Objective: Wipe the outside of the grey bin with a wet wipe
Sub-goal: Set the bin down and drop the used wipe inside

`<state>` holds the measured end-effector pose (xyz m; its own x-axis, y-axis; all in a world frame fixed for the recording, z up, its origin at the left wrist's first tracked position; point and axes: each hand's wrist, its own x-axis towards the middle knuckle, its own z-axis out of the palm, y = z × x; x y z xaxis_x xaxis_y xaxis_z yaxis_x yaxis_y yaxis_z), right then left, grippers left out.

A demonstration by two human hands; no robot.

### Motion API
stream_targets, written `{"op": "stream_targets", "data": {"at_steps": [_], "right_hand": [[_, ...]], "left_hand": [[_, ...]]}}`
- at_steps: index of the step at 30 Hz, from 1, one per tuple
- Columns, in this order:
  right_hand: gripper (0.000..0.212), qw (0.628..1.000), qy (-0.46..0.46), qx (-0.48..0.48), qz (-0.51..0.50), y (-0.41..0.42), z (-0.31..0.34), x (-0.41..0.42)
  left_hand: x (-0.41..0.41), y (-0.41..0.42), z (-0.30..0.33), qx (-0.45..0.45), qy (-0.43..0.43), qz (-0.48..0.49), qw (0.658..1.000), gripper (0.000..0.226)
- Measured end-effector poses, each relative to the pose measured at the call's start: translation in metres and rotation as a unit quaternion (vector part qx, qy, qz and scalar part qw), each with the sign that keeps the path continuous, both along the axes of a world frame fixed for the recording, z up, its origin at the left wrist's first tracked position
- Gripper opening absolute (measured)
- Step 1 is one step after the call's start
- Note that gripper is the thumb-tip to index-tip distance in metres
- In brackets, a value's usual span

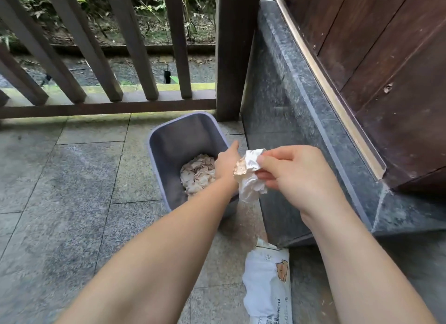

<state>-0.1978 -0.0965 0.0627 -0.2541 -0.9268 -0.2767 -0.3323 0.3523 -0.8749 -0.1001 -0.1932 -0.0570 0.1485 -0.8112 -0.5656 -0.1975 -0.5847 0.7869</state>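
A tiled stone floor (72,179) runs up to a dark wooden railing (108,106), with a polished stone ledge (289,121) and a wood-panelled wall on the far side of the right hand.

The grey bin (166,140) stands on the floor near the railing post, tight against the ledge, holding a heap of crumpled used wipes (196,171). Its side toward the ledge looks hard to reach; wiping there would likely mean pulling the bin out, and a light bin could tip or slide and spill the heap.

The left hand (225,163) reaches forward at the bin's near rim, directly beyond the right grip; its fingers are out of sight, so I cannot tell whether it holds the rim or only rests there.

The right hand (294,171) pinches a crumpled wet wipe (248,179) between thumb and fingers, just beside the left wrist and above the bin's corner. The wipe already shows a brownish stain; wiping on with it may smear dirt rather than lift it.

A white wipe packet (265,287) lies on the floor below the right forearm, its print too blurred to read and its lower end cut off. The bin's outer walls are mostly hidden.
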Motion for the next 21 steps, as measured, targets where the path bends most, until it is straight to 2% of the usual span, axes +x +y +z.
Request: {"op": "stream_targets", "data": {"at_steps": [1,3,5,7,9,12,14,17,18,21], "right_hand": [[0.013,1.000,0.005,-0.003,0.000,0.000,-0.001,-0.001],[0.008,1.000,0.013,-0.008,-0.002,-0.001,-0.003,-0.003],[0.011,1.000,0.019,-0.008,-0.012,-0.003,-0.006,-0.004],[0.019,0.999,0.016,-0.001,-0.030,-0.004,-0.008,-0.006],[0.024,0.999,0.011,0.009,-0.041,-0.003,-0.011,-0.008],[0.011,0.999,0.016,0.011,-0.044,-0.001,-0.012,-0.007],[0.007,0.999,0.023,0.004,-0.038,-0.002,-0.011,-0.002],[0.006,0.999,0.033,0.005,-0.016,-0.004,-0.011,0.007],[0.006,0.999,0.034,0.009,-0.008,-0.003,-0.012,0.010],[0.010,0.999,0.021,0.026,0.000,-0.003,-0.017,0.015]], "left_hand": [[0.000,0.002,-0.001,-0.030,-0.029,-0.071,0.997,0.046],[0.003,0.008,-0.008,-0.076,-0.117,-0.215,0.967,0.053],[0.014,0.018,-0.016,-0.105,-0.181,-0.295,0.932,0.067],[0.032,0.032,-0.026,-0.178,-0.304,-0.296,0.888,0.075],[0.064,0.042,-0.036,-0.263,-0.403,-0.243,0.842,0.064],[0.106,0.053,-0.045,-0.253,-0.461,-0.219,0.822,0.071],[0.118,0.056,-0.045,-0.219,-0.481,-0.197,0.826,0.083],[0.123,0.058,-0.042,-0.113,-0.356,-0.134,0.918,0.092],[0.123,0.060,-0.041,-0.094,-0.310,-0.131,0.937,0.094],[0.121,0.067,-0.039,-0.098,-0.276,-0.146,0.945,0.100]]}}
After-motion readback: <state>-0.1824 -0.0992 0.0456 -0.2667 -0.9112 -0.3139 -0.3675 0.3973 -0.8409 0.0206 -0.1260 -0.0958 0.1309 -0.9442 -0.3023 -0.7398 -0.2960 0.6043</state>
